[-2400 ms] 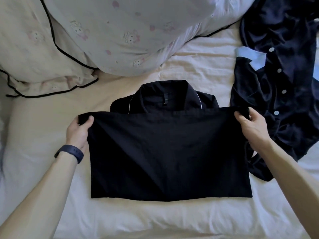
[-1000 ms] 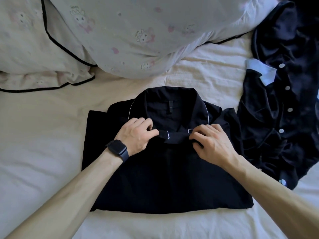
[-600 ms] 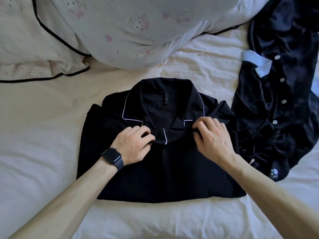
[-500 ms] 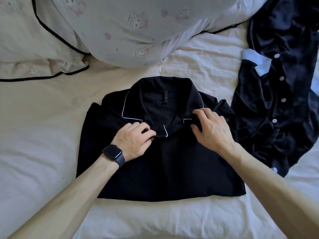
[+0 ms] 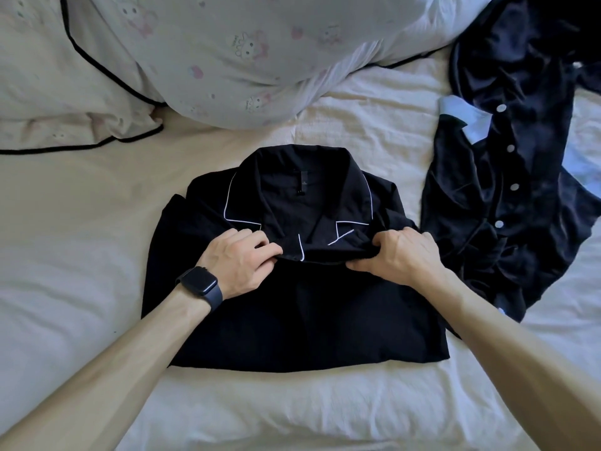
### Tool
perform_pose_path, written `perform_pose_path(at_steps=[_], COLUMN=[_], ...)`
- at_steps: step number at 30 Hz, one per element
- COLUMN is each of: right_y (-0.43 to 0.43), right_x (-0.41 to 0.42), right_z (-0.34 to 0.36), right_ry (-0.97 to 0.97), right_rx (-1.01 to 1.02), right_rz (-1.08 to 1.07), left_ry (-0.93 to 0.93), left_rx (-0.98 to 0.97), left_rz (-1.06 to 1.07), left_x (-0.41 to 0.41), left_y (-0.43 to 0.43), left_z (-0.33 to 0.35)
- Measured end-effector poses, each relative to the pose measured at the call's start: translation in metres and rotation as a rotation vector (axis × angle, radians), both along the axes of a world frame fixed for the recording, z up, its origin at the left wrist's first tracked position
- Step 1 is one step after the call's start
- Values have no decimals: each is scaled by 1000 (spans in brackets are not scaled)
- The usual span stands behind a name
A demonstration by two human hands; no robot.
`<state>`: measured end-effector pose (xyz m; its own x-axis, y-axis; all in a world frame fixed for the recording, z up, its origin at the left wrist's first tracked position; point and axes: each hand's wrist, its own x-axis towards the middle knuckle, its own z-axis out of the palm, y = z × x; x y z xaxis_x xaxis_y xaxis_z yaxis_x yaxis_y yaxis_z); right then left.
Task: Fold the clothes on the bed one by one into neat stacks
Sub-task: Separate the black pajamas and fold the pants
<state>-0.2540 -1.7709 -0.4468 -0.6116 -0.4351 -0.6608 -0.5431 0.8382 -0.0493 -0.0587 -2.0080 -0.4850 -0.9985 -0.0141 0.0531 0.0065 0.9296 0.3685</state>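
Black cloth with thin white piping is taking up the middle of the bed: a folded black shirt [image 5: 292, 320] is lying flat on the pale sheet [image 5: 65, 255], its collar [image 5: 325, 170] pointing away from the person and its lower half doubled up over the front, so that the folded edge is running across just below the lapels. The left hand [image 5: 240, 262] is gripping that edge near the white-piped front opening, fingers curled in and thumb tucked against the fabric; a dark watch [image 5: 200, 284] is sitting on its wrist. The right hand [image 5: 400, 255] is pinching the same edge further to the right, its fingers curled over a small bunch of cloth and its thumb lying below it. Both forearms are reaching in from the near side and crossing the lower corners of the shirt. Just beside the shirt on the right, a dark navy garment [image 5: 507, 190] with a row of white buttons and a pale blue collar flap is lying crumpled and unfolded; whether its near edge is touching the shirt's right shoulder I cannot tell. Beyond the shirt, a plump pillow [image 5: 244, 53] printed with small pink-and-white rabbits is leaning over a flatter cream pillow [image 5: 48, 92] edged in black piping at the far left.
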Motion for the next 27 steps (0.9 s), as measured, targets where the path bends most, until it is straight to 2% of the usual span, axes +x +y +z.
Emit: perform_pose_path(at_steps=[4,7,10,12,14,16,18,20,22,24,25,27], right_y=[-11,-9,-12,-25,-41,-50,-44,-28,-10,6,10,16], right_x=[-4,-5,-13,-25,-39,-48,-51,-49,-43,-40,-39,-34], right_z=[5,10,16,15,6,-6,-17,-18,-19,-23,-24,-26], right_ry=[-68,132,276,293,238,177,140,167,220,184,117,-14], right_rx=[-322,-561,-681,-674,-545,-365,-320,-445,-544,-552,-488,-299], right_rz=[-20,158,293,330,336,305,172,-153,-576,-895,-954,-931], left_ry=[-39,-9,40,42,-122,-324,-396,-341,-186,-55,-71,-222], left_rx=[32,42,15,-19,4,-52,-147,-117,3,85,134,269], left_rz=[69,149,222,270,328,379,427,548,814,1148,1298,1492], left_x=[-6,-16,-29,-45,-69,-92,-100,-92,-66,-35,-21,0], left_y=[0,-8,-24,-37,-48,-56,-61,-65,-65,-59,-59,-61], left_z=[11,23,38,45,42,30,16,7,1,0,0,1])
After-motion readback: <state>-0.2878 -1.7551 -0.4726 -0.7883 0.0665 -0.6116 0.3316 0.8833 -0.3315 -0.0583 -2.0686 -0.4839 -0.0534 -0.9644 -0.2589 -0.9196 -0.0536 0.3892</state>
